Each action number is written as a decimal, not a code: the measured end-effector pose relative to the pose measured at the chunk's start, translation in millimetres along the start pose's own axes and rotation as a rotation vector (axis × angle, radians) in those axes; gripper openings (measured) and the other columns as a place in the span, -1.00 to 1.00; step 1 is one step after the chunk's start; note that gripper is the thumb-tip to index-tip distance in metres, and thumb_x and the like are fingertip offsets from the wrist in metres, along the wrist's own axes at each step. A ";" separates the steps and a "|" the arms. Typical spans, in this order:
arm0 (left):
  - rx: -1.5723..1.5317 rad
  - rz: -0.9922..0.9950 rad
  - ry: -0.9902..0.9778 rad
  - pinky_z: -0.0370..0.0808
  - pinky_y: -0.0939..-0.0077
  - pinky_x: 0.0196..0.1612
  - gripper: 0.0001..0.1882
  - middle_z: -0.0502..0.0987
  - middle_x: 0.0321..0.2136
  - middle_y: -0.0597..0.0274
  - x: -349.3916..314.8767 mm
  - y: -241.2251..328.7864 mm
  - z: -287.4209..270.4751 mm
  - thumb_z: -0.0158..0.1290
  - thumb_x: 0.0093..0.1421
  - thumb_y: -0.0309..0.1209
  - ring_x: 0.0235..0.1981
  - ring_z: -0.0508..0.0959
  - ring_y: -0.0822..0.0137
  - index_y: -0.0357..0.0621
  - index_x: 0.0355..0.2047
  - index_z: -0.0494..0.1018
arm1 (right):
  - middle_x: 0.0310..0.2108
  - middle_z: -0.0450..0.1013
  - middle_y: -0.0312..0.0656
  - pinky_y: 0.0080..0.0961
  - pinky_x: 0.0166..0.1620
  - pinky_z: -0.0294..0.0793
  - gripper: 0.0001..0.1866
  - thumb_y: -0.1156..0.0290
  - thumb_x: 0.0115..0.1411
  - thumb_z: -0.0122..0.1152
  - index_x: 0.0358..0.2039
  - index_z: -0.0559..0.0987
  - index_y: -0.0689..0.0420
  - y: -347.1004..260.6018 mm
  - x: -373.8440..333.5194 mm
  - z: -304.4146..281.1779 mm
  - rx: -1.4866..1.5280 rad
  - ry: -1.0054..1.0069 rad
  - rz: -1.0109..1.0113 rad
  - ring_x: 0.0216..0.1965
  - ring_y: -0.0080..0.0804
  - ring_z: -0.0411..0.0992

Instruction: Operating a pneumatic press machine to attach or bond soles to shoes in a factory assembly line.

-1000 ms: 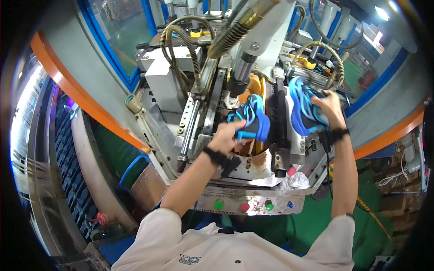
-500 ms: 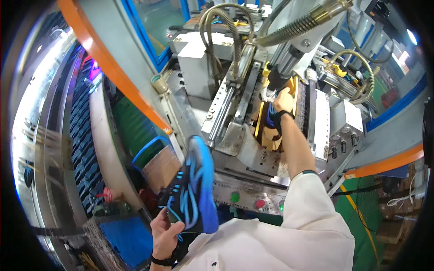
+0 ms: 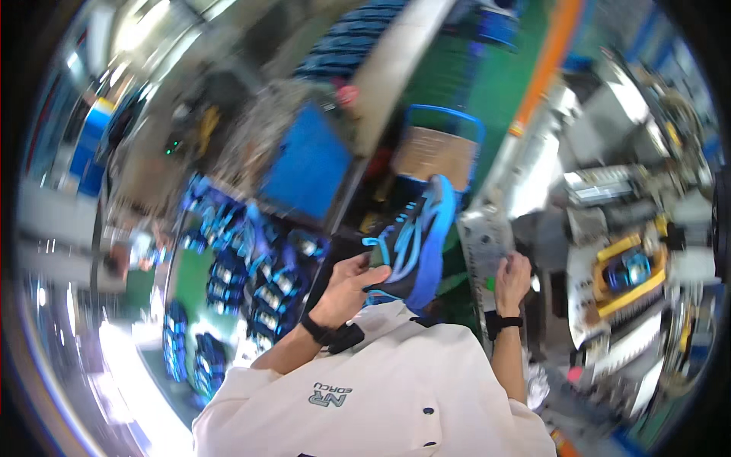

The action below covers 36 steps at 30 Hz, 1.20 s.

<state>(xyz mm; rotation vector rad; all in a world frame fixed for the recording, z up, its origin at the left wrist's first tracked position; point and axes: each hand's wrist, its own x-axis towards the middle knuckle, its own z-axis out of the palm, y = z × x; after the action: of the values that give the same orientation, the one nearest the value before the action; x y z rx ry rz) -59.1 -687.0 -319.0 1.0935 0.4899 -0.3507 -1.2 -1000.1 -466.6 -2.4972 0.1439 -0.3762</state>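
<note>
My left hand (image 3: 352, 289) grips a running shoe (image 3: 426, 247) by its heel end, thumb on top. The shoe is black with light-blue laces and a blue-to-violet sole; its toe points away from me. My right hand (image 3: 513, 283), fingers curled and nothing visible in them, is at the machine's metal control panel (image 3: 485, 236), beside a green button (image 3: 489, 284). Whether it touches the button I cannot tell. Another blue and black shoe (image 3: 629, 270) sits inside a yellow-edged holder (image 3: 605, 306) in the machine to the right.
On the left a rack (image 3: 177, 255) carries several similar shoes. Beyond the held shoe are a blue-framed cart with a brown board (image 3: 434, 154) and a blue panel (image 3: 308, 164). An orange machine frame (image 3: 544, 65) rises at the far right. Much of the view is motion-blurred.
My view has swung left. My right hand has come out of the machine to its front panel, leaving a shoe in the holder. My left hand still holds its shoe.
</note>
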 end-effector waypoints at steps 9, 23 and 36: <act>0.095 0.197 0.441 0.39 0.66 -0.18 -0.61 0.55 -0.26 0.30 -106.8 -11.1 -110.0 0.16 0.16 -0.35 -0.25 0.46 0.58 -0.38 -0.07 0.49 | -0.24 0.45 0.00 -0.19 -0.07 0.39 -0.84 0.47 0.13 0.10 -0.27 0.54 0.20 48.3 -17.2 83.5 -0.245 -0.076 -0.148 -0.13 0.00 0.39; -0.559 0.502 1.069 0.67 0.30 -0.31 -0.77 0.57 -0.32 0.07 -168.2 -7.9 -404.6 0.13 0.18 -0.47 -0.34 0.62 0.24 -0.42 -0.23 0.46 | -0.19 0.48 -0.12 -0.47 -0.11 0.45 -0.77 0.43 0.28 0.14 -0.13 0.49 0.31 -234.1 149.1 104.1 0.288 -0.069 -0.421 -0.21 -0.38 0.45; -0.328 0.396 1.360 0.39 0.51 -0.47 -0.84 0.49 -0.53 0.33 -67.4 -37.0 -604.5 0.22 0.01 -0.49 -0.51 0.45 0.48 -0.28 -0.41 0.50 | -0.13 0.51 -0.24 -0.64 -0.10 0.40 -0.79 0.46 0.31 0.11 -0.10 0.53 0.28 -725.0 240.4 123.8 0.498 -0.132 -1.084 -0.13 -0.54 0.45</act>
<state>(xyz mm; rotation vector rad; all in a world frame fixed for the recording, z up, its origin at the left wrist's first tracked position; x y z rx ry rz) -257.8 -152.8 -534.6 0.9494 1.4268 0.8845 277.3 -387.8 -84.2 -1.8784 -1.2325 -0.5689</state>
